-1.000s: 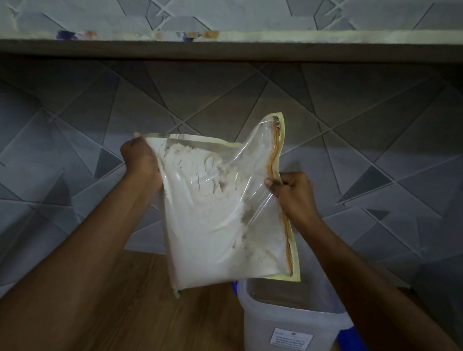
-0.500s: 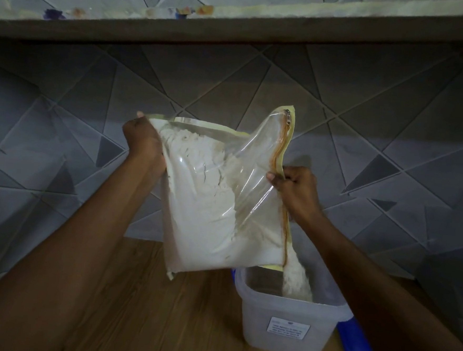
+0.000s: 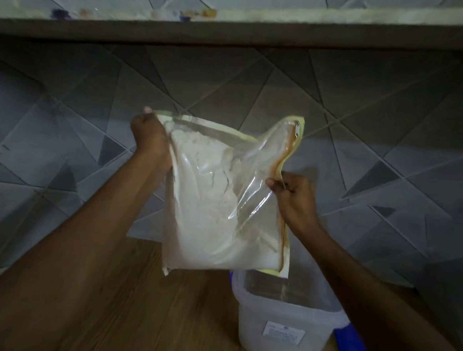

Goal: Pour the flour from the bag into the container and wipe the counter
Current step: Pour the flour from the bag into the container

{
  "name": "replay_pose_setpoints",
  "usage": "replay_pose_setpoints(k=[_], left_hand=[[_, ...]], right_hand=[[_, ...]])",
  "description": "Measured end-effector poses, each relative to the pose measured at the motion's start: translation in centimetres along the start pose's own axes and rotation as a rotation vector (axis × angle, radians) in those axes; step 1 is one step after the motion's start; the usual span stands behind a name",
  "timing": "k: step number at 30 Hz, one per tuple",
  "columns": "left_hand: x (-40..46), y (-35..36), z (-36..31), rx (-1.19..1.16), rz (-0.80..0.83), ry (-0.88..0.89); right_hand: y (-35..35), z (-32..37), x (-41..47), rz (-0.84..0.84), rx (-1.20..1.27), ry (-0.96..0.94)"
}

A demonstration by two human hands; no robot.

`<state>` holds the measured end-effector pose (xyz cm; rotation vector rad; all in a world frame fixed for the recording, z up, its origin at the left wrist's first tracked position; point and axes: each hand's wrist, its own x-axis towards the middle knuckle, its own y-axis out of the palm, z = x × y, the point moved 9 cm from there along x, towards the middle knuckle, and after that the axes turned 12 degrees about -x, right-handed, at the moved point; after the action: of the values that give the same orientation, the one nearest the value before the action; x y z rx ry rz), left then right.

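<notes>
Both hands grip the flour bag, left hand at its raised corner, right hand at the zipper edge, above the plastic container; the thick stream of half a second ago has thinned, so pouring has barely begun.

No readable text

A white label on the container, below the right hand, bore print too blurred to read.

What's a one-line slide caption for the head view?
Both hands tip a clear flour bag over an open translucent container on a wooden counter.
</notes>
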<state>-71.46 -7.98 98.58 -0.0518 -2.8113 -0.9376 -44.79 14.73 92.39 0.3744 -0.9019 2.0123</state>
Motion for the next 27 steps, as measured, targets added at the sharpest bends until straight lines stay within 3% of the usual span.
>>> replay_pose_setpoints(k=[9,27], left_hand=[[-0.2,1.1,-0.6,0.037,-0.018,0.050],[-0.9,0.7,-1.0,0.042,-0.034,0.007]], right_hand=[[-0.6,-1.0,-0.4,-0.116,0.108,0.099],[0.0,-0.2,-0.1,-0.087,0.086,0.025]])
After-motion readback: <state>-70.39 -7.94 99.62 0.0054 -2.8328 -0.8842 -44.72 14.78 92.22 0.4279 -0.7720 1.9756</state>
